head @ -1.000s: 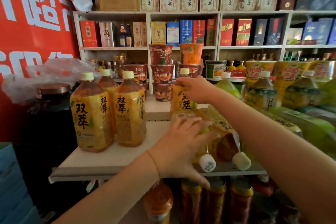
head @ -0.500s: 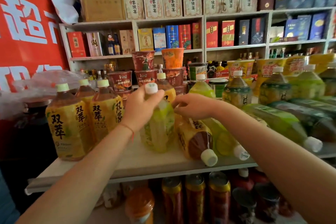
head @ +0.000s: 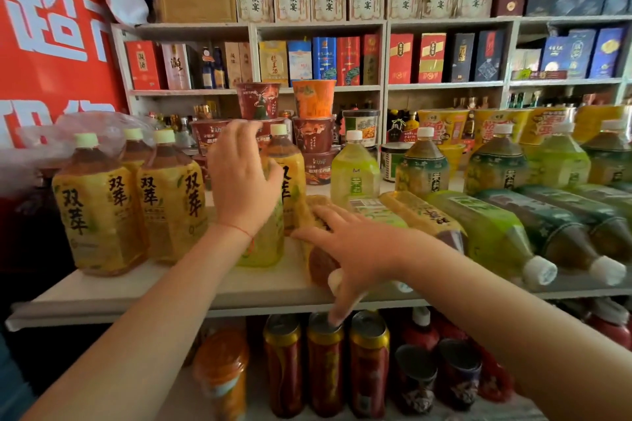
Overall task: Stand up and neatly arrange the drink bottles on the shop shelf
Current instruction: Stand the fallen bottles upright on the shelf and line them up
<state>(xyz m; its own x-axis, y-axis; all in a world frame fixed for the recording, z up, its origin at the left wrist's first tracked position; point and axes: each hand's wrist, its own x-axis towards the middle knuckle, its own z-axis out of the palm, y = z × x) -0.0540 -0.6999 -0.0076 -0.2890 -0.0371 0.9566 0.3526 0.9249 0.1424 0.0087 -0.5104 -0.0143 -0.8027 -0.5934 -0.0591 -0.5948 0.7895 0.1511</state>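
Right hand [head: 362,249] now lower, fingers spread over fallen bottle [head: 319,260].

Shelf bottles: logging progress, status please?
Left hand open by upright green bottle. Right hand open over lying brown bottle. More bottles lying to the right.
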